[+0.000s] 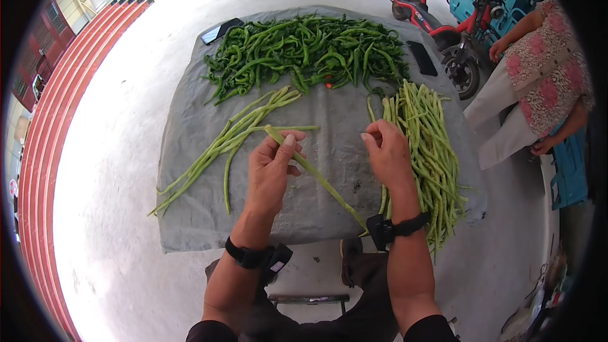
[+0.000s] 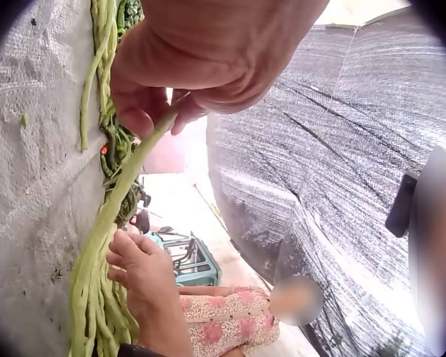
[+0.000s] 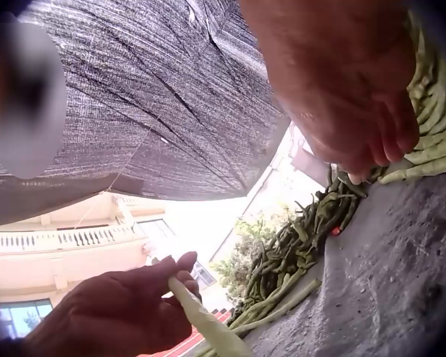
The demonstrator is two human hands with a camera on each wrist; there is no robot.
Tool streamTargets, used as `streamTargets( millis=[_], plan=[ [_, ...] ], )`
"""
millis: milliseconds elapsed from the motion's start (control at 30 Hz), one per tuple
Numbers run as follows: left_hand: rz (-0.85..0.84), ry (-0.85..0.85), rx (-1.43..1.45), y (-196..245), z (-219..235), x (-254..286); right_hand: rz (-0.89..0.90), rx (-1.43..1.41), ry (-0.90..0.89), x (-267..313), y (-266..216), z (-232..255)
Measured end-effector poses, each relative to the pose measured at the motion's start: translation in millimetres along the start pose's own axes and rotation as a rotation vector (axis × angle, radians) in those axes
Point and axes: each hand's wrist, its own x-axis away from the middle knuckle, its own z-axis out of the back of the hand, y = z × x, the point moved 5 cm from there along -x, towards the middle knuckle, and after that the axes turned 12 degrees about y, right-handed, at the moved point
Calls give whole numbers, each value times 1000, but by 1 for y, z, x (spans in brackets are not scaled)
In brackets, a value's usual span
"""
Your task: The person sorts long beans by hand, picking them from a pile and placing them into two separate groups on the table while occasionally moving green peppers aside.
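My left hand (image 1: 266,171) pinches a long green bean (image 1: 324,182) near one end, between thumb and fingers. From there the bean slants down to the right, across the table toward my right wrist. In the right wrist view the held bean (image 3: 204,318) sticks out past the thumb. My right hand (image 1: 391,157) hovers apart from that bean, its fingers loosely bent and nothing showing between them. Beside it on the right lies a thick pile of long beans (image 1: 430,152). A smaller bunch of beans (image 1: 218,145) is spread left of my left hand.
A grey cloth (image 1: 190,120) covers the table. Green peppers (image 1: 304,50) are heaped along its far side, with one phone (image 1: 220,30) at the left and another (image 1: 422,58) at the right. Another person (image 1: 538,76) stands on the right near a red scooter (image 1: 437,25).
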Motion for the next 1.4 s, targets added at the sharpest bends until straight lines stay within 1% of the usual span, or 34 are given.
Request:
streamTargets(
  millis=[67, 167, 267, 333, 433, 533, 633, 733, 767, 833, 933, 1033, 1133, 1233, 1267, 1333, 1400],
  plan=[
    [0, -5, 19, 6, 0, 2, 0, 187, 66, -1, 22, 4],
    [6, -25, 76, 7, -3, 2, 25, 358, 107, 1, 45, -3],
    [0, -55, 134, 9, -7, 3, 95, 447, 113, 1, 49, -9],
    [27, -49, 147, 2, -6, 8, 18, 507, 69, 7, 59, -12],
    [10, -56, 181, 2, -5, 1, -24, 560, 46, -2, 57, -16],
    [36, -45, 182, 5, -3, -1, -74, 409, 52, -4, 60, -11],
    [35, -39, 223, 5, -4, 0, -2, 233, 148, -5, 50, -1],
    [30, -49, 250, 7, -3, 2, 42, 159, 211, -9, 40, 9],
    [29, -52, 256, 9, -3, 2, 5, 99, 171, -9, 38, 12],
    [26, -32, 245, 15, -4, 4, -68, -18, 93, -6, 0, 24],
    [-3, -27, 222, 24, -4, 5, -57, -186, -73, 1, -39, 23],
    [-12, -31, 191, 25, 1, 5, -72, -445, -233, 12, -59, 9],
    [-33, -11, 185, 24, 4, 1, -108, -572, -236, 25, -65, -9],
    [-31, 21, 224, 25, 5, 3, -166, -664, -294, 34, -72, -19],
    [-44, 33, 252, 27, 4, 1, -157, -640, -351, 36, -72, -25],
    [-48, -2, 263, 28, 6, 1, -124, -592, -461, 38, -68, -31],
    [-63, -25, 248, 29, 8, -3, -112, -574, -517, 38, -70, -35]
  ],
)
